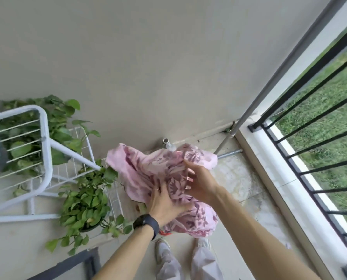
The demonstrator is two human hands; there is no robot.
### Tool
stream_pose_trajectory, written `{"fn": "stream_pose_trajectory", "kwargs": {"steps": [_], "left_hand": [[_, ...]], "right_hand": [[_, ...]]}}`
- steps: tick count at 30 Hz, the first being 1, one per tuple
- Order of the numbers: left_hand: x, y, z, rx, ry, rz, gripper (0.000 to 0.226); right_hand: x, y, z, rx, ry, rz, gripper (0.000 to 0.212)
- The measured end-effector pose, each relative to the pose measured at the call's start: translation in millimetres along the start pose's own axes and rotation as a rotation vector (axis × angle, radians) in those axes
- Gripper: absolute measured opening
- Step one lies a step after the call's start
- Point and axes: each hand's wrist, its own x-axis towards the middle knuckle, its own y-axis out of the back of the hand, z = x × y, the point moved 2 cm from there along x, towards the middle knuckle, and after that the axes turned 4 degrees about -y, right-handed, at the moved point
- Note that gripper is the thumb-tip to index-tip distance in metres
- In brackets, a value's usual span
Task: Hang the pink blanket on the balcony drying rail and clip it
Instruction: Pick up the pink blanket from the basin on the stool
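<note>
Both bare arms are reaching forward and down from the bottom edge, meeting in front of the person's body. The left hand, with a dark watch on its wrist, is pressing palm-down with its grip clamped on the bunched pink blanket. The right hand is curling in from the right, its grip pinching a fold of the same cloth. The blanket is hanging crumpled above the floor, well apart from the grey drying rail and the black railing.
</note>
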Motion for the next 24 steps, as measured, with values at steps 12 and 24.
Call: {"fn": "stream_pose_trajectory", "kwargs": {"steps": [12,24], "left_hand": [[30,55,13,-0.436,0.064,0.152,0.044],[-15,52,34,0.255,0.005,-0.410,0.017]], "right_hand": [[-36,111,129,-0.038,-0.424,0.358,0.104],[-6,40,102,0.343,-0.173,-0.053,0.091]]}}
